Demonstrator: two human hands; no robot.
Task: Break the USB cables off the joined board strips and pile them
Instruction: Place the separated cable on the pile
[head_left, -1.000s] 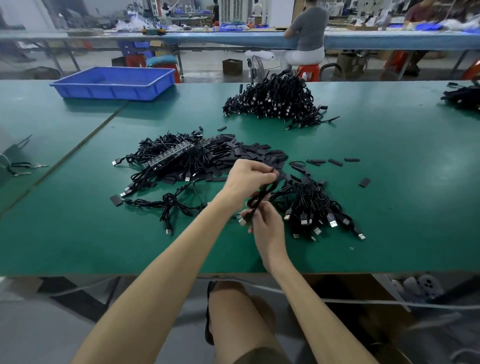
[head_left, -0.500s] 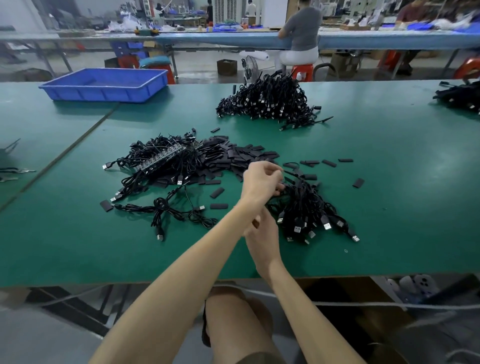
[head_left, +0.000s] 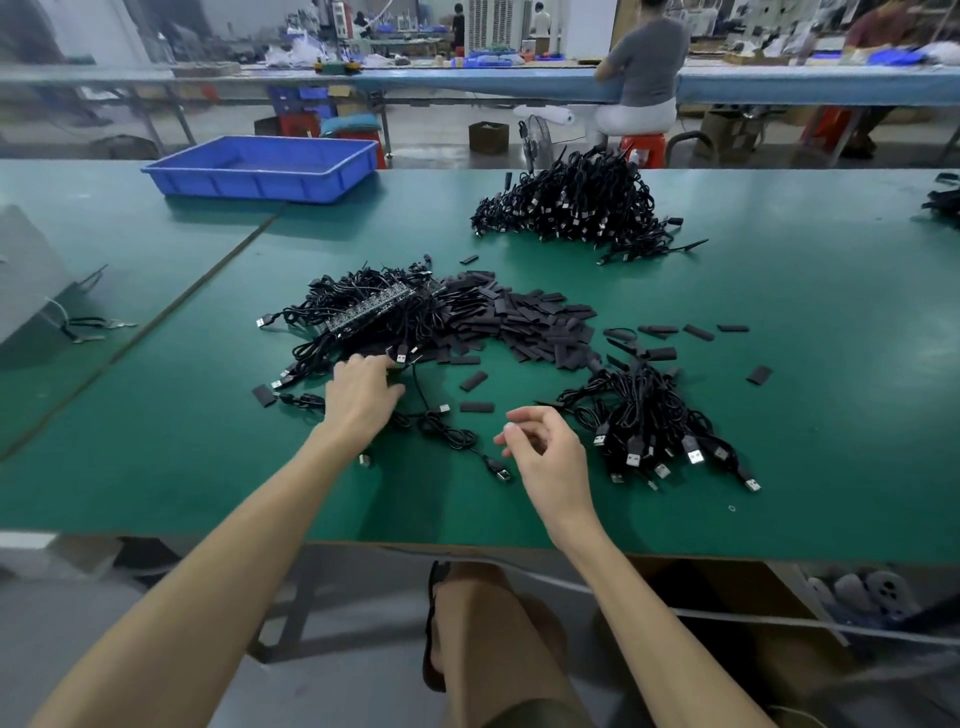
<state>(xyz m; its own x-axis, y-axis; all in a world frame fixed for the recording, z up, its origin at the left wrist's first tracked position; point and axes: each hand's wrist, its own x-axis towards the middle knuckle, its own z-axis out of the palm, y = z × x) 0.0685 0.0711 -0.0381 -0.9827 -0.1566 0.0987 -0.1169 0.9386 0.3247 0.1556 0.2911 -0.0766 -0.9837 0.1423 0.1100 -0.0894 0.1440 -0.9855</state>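
Green matting is covering the long workbench (head_left: 779, 338), which is running out of view on both sides. One blue tray (head_left: 260, 169) is sitting at its far left. Three heaps of black USB cables are lying fully in view:

- the far heap (head_left: 576, 208) near the back edge,
- the tangle (head_left: 363, 317) in the middle, and
- the near pile (head_left: 654, 421) on the right, its plugs pointing toward the person.

A fourth dark heap (head_left: 943, 205) is being cut off by the right edge, so its contents are hard to make out. One joined board strip (head_left: 384, 307) is showing, lying diagonally on top of the tangle; the wires are hiding whatever may be under it. A spread of small black pieces (head_left: 530, 327) is touching the tangle's right side. The pieces are overlapping too much to count, and a few strays are lying apart toward the right.

Two bare hands are reaching over the near edge. The left hand (head_left: 361, 395) is lying palm down with its fingers stretched forward, their tips touching cables at the tangle's near edge and gripping nothing that shows. The right hand (head_left: 550, 452) is hovering just left of the near pile, its fingers loosely curled and holding nothing. One loose cable (head_left: 452, 434) is trailing on the matting between the hands. Beyond the bench, one seated person (head_left: 644, 62) is facing away; the figures behind are too blurred to count.
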